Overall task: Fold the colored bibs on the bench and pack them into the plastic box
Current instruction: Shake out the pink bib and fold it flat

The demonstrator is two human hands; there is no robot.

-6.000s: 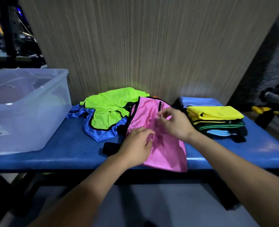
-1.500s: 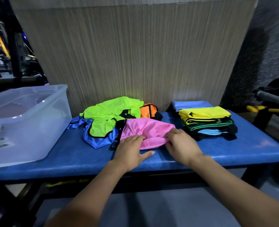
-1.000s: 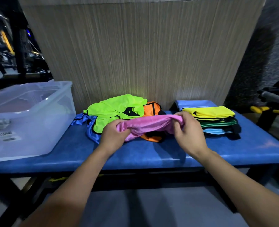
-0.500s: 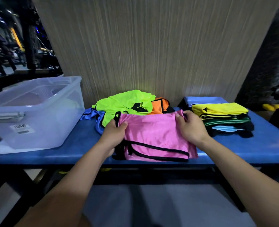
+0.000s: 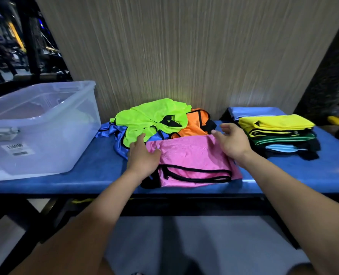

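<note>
Pink bib: lying folded flat at the front middle of the blue surface, black trim showing along its near edge, near edge reaching the surface's front lip.

Left hand: resting palm down on the pink bib's left end, grip spread, fingers straight and touching the cloth, pinching nothing.

Right hand: hovering at the pink bib's far right corner, grip spread, fingers relaxed and holding nothing; contact with the cloth not clear.

Loose pile just behind the pink bib: neon green bib lying crumpled on top, orange bib sitting to its right, blue bib spreading beneath both toward the left.

Folded stack: sitting on the right part of the surface, near the right hand, yellow layer on top, green and light blue layers beneath.

Plastic box: standing on the left end of the surface, clear-walled, lid off, white label facing front, well apart from the pink bib.
</note>
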